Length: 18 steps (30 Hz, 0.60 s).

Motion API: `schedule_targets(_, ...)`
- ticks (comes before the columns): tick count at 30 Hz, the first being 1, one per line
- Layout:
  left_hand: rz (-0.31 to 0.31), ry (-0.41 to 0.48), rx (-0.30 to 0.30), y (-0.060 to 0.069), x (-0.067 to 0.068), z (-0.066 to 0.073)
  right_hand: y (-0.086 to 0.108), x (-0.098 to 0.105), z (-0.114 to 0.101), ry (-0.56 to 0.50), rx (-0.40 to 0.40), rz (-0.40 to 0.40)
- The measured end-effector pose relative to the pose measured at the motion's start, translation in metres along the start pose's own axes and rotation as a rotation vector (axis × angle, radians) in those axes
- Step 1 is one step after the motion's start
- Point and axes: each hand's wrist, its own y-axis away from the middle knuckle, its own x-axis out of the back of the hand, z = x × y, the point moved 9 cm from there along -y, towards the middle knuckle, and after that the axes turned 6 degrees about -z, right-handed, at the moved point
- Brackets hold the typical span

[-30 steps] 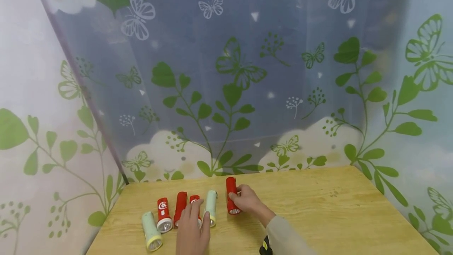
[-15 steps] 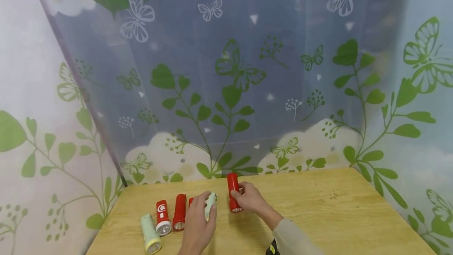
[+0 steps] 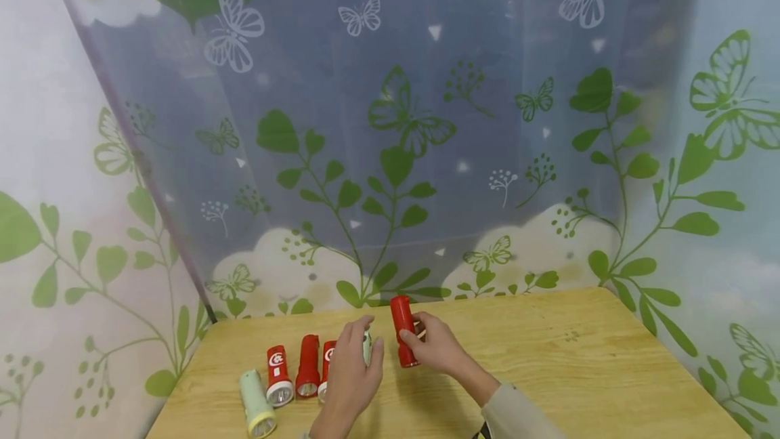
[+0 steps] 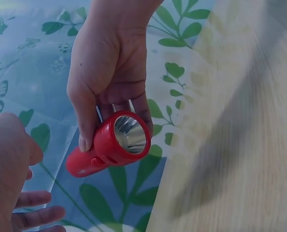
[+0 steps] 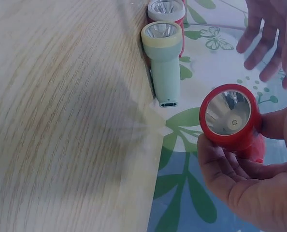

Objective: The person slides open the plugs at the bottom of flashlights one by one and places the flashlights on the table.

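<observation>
- Flashlight (image 3: 402, 321), red: gripped by right hand (image 3: 439, 345), above tabletop (image 3: 548, 364), right of left hand (image 3: 353, 369).
- Left hand: fingers extended, holding nothing.
- Step, judged: handling flashlight; next move calls for steady grip.

The table (image 3: 579, 358) offers passage right of the sleeve (image 3: 518, 412), while apparently 5 flashlights (image 3: 308, 363), 1 mostly hidden, block its left.
</observation>
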Motion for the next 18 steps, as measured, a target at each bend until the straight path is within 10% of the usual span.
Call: schedule_targets(18, -0.101, 0.155, 0.039, -0.022, -0.012, 0.012, 0.016, -0.001, -0.016, 0.015, 0.064, -0.036)
